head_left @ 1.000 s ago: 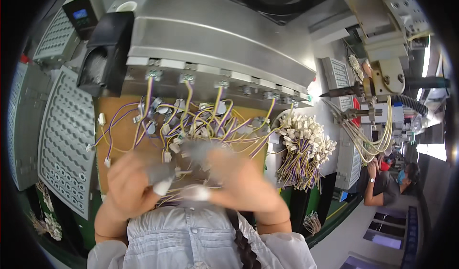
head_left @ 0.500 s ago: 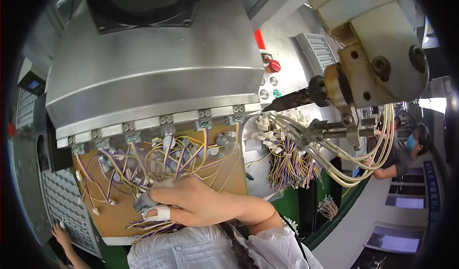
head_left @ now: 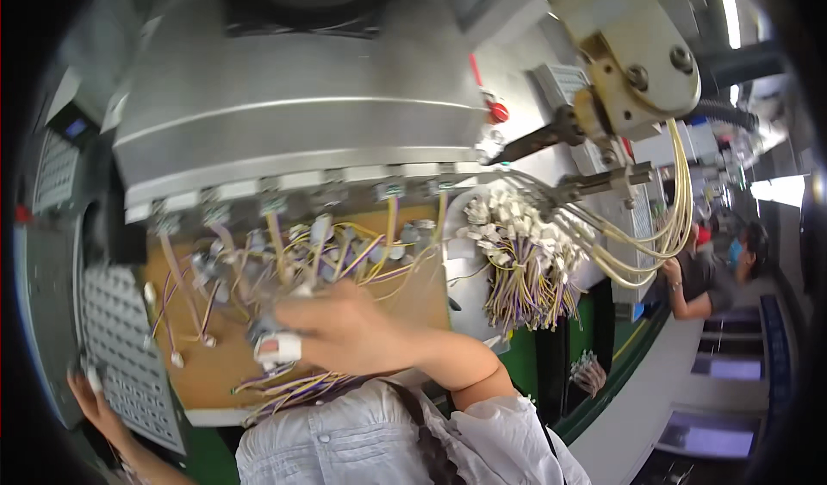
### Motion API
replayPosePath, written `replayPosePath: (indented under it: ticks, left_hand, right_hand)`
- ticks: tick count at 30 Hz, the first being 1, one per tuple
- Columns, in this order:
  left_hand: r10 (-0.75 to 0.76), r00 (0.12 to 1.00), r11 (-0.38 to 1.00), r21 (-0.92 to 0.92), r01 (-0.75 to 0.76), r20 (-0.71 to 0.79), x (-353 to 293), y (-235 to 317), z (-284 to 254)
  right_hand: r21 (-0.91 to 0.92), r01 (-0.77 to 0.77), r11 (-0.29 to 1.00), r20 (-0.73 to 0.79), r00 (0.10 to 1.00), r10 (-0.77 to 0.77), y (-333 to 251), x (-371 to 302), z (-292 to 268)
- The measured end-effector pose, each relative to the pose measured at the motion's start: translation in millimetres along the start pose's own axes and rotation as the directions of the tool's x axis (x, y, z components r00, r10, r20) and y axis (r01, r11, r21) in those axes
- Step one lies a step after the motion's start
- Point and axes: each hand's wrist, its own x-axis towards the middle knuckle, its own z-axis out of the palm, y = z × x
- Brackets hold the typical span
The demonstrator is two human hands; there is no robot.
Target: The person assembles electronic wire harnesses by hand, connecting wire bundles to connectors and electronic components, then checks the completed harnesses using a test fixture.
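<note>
My right hand, blurred, is over the brown work board, its fingers curled together. White tape wraps its thumb and grey covers sit on fingertips; what they pinch is too smeared to make out. Around it lie purple, yellow and white wires with connectors, some hanging from a row of small clamps on the metal machine. A loose wire bundle lies below this hand. At the lower left, my left hand has its fingers stretched out beside a grey perforated panel.
A dark-tipped tool head with pale tubes juts in from the upper right. Under it lies a large pile of wire harnesses with white connectors. A red button sits behind. A co-worker is at the far right.
The whole view has shifted, the machine now sitting higher and further right. More of my left forearm shows, and that hand is higher along the panel's side. My right hand remains over the wires.
</note>
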Motion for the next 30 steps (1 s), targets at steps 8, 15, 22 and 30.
replayPosePath:
  ticks: [8, 15, 22, 30]
  left_hand:
    - [0.219, 0.762, 0.831, -0.526, 0.182, 0.610, -81.9, 172.2, 181.2]
    - [0.271, 0.774, 0.858, -0.508, 0.075, 0.573, -74.4, 200.9, 186.9]
    - [0.433, 0.785, 0.865, -0.450, -0.223, 0.443, -78.2, 195.9, 186.8]
    - [0.508, 0.700, 0.859, -0.349, -0.374, 0.501, -76.6, 197.8, 187.3]
  right_hand:
    - [-0.044, 0.096, 0.994, 0.063, 0.994, -0.093, -15.8, 6.2, 20.6]
    - [-0.126, 0.016, 0.992, 0.151, 0.988, 0.003, -17.7, -10.4, 15.1]
    - [-0.205, -0.065, 0.977, 0.147, 0.984, 0.097, -29.2, -10.8, 16.5]
    - [-0.167, -0.320, 0.933, 0.282, 0.891, 0.356, -35.2, -6.4, 3.7]
